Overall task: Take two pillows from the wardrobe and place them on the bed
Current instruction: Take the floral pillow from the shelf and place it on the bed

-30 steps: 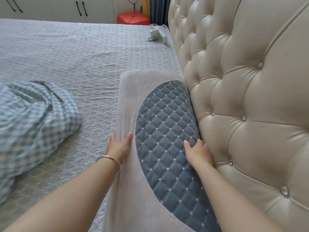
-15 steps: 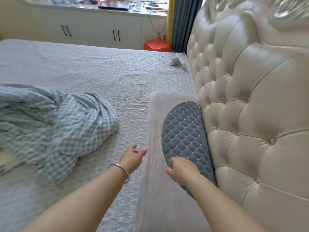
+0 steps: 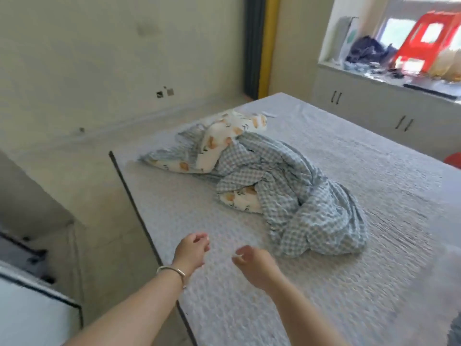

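The bed [image 3: 374, 186] with its grey quilted cover fills the right and middle of the view. My left hand [image 3: 191, 250], with a silver bangle on the wrist, hovers over the bed's near left edge, fingers loosely curled and holding nothing. My right hand [image 3: 254, 264] is beside it over the cover, also loosely curled and empty. Only a blurred grey sliver of the pillow [image 3: 452, 333] shows at the bottom right corner. The wardrobe is out of view.
A crumpled blue-checked blanket [image 3: 299, 203] with a white printed side lies mid-bed. Pale floor [image 3: 82, 186] runs along the bed's left side. A white cabinet [image 3: 374, 113] stands beyond the bed, with a red stool [image 3: 429, 41] and clutter on the sill. A white furniture edge [image 3: 32, 303] is at bottom left.
My view has swung left, away from the headboard and the pillow. Both hands have let go of the pillow and now hover empty near the bed's left edge.
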The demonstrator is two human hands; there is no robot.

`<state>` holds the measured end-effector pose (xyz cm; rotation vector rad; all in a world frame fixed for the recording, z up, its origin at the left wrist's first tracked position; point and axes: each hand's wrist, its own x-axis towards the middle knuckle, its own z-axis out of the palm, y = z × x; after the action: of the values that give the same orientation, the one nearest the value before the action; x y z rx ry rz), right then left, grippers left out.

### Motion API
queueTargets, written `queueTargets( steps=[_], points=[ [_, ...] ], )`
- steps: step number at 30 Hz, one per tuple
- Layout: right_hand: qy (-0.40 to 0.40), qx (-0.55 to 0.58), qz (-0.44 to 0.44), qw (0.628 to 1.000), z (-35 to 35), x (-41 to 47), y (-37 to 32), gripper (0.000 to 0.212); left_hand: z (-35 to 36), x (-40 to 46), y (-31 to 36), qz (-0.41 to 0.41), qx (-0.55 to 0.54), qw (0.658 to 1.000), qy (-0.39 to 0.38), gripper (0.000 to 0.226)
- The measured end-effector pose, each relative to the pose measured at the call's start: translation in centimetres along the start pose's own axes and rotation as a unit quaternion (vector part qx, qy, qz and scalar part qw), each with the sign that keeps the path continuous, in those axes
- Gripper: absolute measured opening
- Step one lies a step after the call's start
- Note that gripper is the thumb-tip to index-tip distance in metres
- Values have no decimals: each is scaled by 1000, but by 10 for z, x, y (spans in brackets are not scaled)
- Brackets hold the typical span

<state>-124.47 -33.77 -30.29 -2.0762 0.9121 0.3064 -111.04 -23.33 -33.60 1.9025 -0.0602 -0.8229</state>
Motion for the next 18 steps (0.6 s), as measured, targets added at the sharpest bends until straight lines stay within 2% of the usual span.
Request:
queueTargets(
  steps=[3, 7, 11, 18],
  points=[
    [-27, -6, -70, 997, 41, 39, -113, 40, -99, 24, 10, 10, -51, 996, 72, 17],
    [-61, -19, -142, 988, 93, 87, -251, 35, -230, 62, 31, 45, -62, 987, 144, 20],
    [-90, -23, -194, 977, 132, 124, -366, 33, -348, 91, 52, 57, -57, 963, 256, 21],
    [-121, -1, -247, 962, 167, 194, -508, 39, -463, 154, 84, 90, -26, 938, 334, 27]
  ],
)
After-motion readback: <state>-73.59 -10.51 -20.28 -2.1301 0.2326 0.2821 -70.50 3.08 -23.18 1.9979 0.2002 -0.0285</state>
